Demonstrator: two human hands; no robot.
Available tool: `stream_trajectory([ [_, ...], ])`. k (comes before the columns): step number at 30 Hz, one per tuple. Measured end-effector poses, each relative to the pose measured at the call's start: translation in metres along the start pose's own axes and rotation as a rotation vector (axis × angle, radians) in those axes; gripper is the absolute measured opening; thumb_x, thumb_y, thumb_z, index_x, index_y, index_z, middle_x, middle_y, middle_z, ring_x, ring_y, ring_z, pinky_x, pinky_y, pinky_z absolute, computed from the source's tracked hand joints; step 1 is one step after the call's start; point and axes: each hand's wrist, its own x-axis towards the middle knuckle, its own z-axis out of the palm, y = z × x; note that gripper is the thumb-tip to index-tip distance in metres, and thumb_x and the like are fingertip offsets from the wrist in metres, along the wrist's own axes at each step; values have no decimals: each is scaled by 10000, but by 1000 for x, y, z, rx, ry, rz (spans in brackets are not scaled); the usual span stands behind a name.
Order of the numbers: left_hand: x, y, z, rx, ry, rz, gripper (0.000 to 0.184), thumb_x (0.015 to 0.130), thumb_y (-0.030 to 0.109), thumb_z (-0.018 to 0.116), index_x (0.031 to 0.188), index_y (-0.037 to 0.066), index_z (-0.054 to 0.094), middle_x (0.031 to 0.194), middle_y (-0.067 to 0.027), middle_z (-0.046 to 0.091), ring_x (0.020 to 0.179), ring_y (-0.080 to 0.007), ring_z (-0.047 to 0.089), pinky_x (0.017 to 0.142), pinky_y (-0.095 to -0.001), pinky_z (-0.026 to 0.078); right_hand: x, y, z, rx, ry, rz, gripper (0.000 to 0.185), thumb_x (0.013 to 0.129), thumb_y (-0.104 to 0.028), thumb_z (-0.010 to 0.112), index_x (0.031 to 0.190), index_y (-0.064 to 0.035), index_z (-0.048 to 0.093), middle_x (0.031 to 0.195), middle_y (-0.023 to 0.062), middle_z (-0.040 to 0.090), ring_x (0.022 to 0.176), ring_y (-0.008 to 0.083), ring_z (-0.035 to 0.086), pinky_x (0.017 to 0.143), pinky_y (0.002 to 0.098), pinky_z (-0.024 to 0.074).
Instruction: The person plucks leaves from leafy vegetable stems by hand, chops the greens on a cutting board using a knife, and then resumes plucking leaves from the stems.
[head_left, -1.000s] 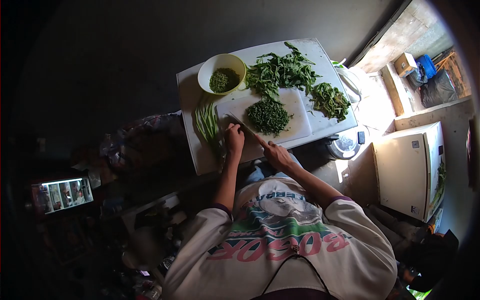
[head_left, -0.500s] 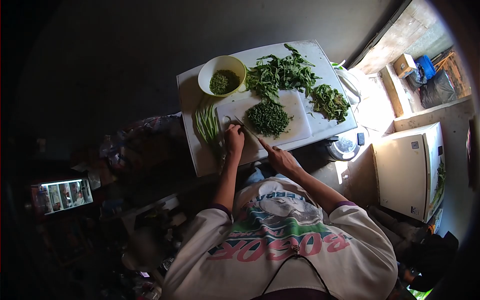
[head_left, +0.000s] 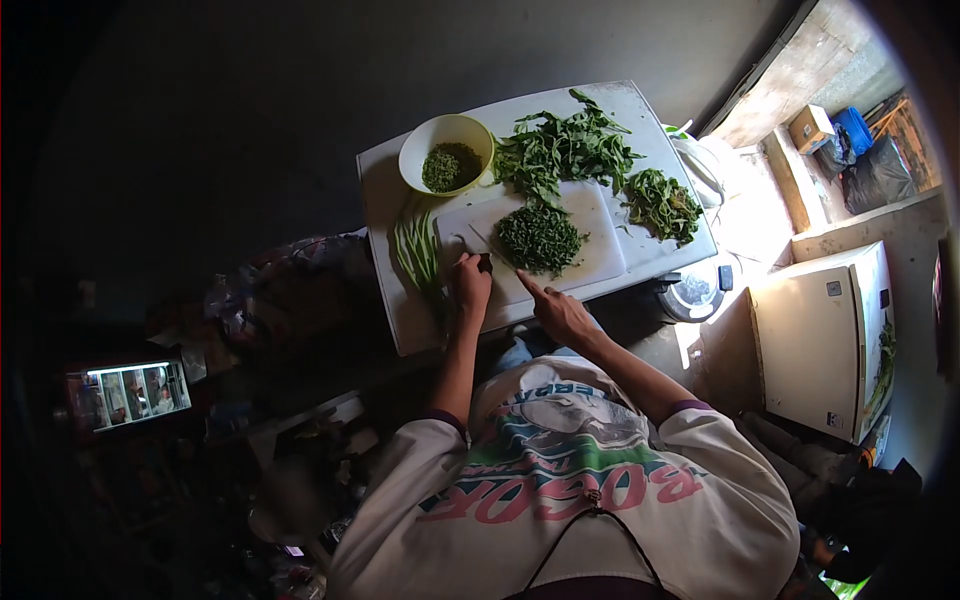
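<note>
My right hand (head_left: pixel 558 312) is closed on a knife (head_left: pixel 489 242), whose blade points up and left over the white cutting board (head_left: pixel 607 232). On the board's left part, my left hand (head_left: pixel 472 280) has its fingers curled beside the blade; what it holds is too small to name. A dark green heap of chopped leaves (head_left: pixel 540 240) lies right of the blade. Long green stalks (head_left: pixel 416 250) rest left of the board. Behind it are a yellow-rimmed bowl (head_left: pixel 483 180) with chopped greens and a pile of whole leaves (head_left: pixel 570 145).
A smaller pile of greens (head_left: pixel 662 207) lies at the right of the white table (head_left: pixel 384 200). Beyond the table's right edge stand a round lidded pot (head_left: pixel 693 292) and a white fridge (head_left: pixel 808 340). A lit screen (head_left: pixel 135 393) shows at the far left.
The knife blade has shifted slightly right, away from the fingers of my left hand, and my right hand has moved a little down. The leaf piles and bowl keep their places on the table.
</note>
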Motion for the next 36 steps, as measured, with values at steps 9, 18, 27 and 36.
stream_trajectory([
  [9, -2, 0, 4, -117, 29, -3, 193, 738, -14, 651, 921, -53, 696, 895, -207, 645, 854, -405, 636, 754, -454, 521, 9, 13, 23, -29, -23, -3, 774, 912, -97, 516, 1586, -260, 174, 929, 244, 641, 744, 431, 660, 669, 522, 522],
  [18, -1, -3, 3, -61, 10, 20, 172, 737, -12, 662, 903, -43, 697, 910, -205, 652, 851, -402, 639, 765, -452, 522, 2, -3, -6, -5, 5, 12, 771, 905, -93, 520, 1584, -257, 192, 929, 258, 650, 753, 424, 665, 677, 516, 522],
  [27, -1, -3, 8, -144, 54, 9, 200, 717, -16, 668, 912, -50, 698, 894, -203, 655, 843, -392, 648, 755, -437, 532, 5, 12, 20, 0, -20, 10, 770, 912, -101, 514, 1583, -279, 181, 952, 249, 643, 763, 425, 663, 689, 518, 521],
  [36, 0, -7, 8, -89, -2, -43, 198, 735, -13, 663, 925, -55, 696, 927, -226, 651, 886, -415, 638, 780, -450, 524, 4, -4, -4, 3, -27, 27, 762, 914, -93, 502, 1583, -275, 186, 976, 245, 638, 777, 422, 663, 705, 514, 523],
])
